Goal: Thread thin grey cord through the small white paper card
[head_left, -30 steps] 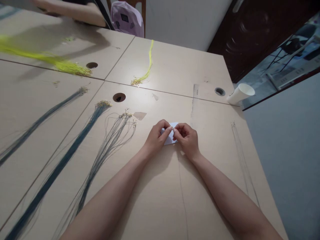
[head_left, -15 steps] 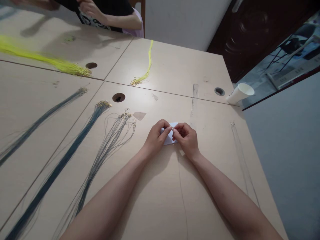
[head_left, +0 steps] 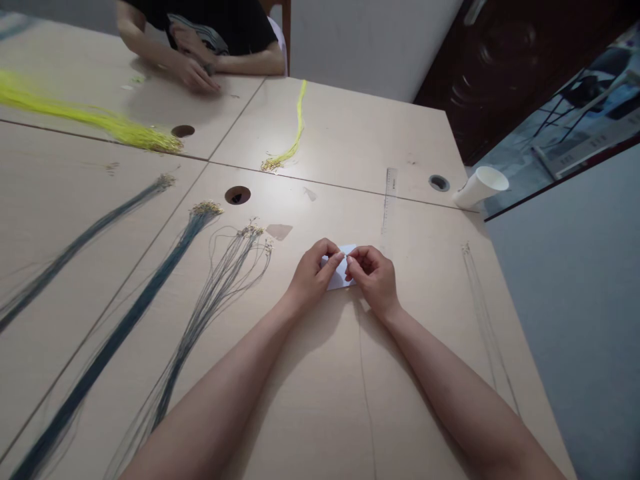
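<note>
My left hand (head_left: pixel 316 270) is closed in a pinch, thumb against fingers, over a small white paper (head_left: pixel 338 276) on the table. Facing it, my right hand (head_left: pixel 374 277) pinches too, and the fingertips of both almost meet above the paper. A thin grey cord (head_left: pixel 367 393) runs from the table's near side up to my hands. Its upper end lies between the fingertips, where the detail is too small to make out. Left of my hands rests a loose bundle of grey cords (head_left: pixel 200 303) with gold-coloured metal ends.
Further left lie a thick dark blue-grey cord bundle (head_left: pixel 145 300) and a thinner one (head_left: pixel 95 230). Yellow cords (head_left: pixel 90 119) lie beyond, with a smaller yellow bunch (head_left: pixel 299 127). A clear ruler (head_left: pixel 389 200), a paper cup (head_left: pixel 481 187) and loose cords (head_left: pixel 483 303) are rightward. A co-worker's hands (head_left: pixel 197 70) are across the table.
My hands stay nearly in place, still pinching, with the cord shifted only slightly. Across the table, the co-worker's hands have come down toward the tabletop.
</note>
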`<state>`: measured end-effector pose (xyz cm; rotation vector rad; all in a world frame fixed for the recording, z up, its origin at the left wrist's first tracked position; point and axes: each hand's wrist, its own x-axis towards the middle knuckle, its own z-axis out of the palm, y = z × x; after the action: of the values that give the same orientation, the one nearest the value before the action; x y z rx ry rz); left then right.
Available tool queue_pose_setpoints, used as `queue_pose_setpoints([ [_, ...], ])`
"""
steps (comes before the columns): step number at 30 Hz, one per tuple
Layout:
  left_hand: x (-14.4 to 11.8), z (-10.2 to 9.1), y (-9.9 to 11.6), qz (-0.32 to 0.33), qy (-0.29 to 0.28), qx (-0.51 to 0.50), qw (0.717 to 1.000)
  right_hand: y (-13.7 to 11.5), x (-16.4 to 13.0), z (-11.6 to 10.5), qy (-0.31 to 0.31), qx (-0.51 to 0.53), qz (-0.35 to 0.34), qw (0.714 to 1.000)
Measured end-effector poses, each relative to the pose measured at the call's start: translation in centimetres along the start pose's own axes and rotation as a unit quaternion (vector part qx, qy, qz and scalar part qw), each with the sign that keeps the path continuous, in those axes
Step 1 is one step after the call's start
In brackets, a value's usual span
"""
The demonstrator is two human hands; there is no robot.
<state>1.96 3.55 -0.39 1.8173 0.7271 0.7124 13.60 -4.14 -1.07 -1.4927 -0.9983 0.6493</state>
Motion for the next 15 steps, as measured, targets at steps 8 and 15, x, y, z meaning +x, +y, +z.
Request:
queue_pose_setpoints([
  [8,-0.04,0.06,0.01,-0.007,0.002,-0.007,1.000,-0.15,-0.01,-0.01,0.000,-0.006,0.001,1.000],
  [15,-0.04,0.03,-0.01,-0.007,-0.002,0.004,1.000,-0.15,-0.01,0.02,0.004,-0.003,0.002,1.000],
])
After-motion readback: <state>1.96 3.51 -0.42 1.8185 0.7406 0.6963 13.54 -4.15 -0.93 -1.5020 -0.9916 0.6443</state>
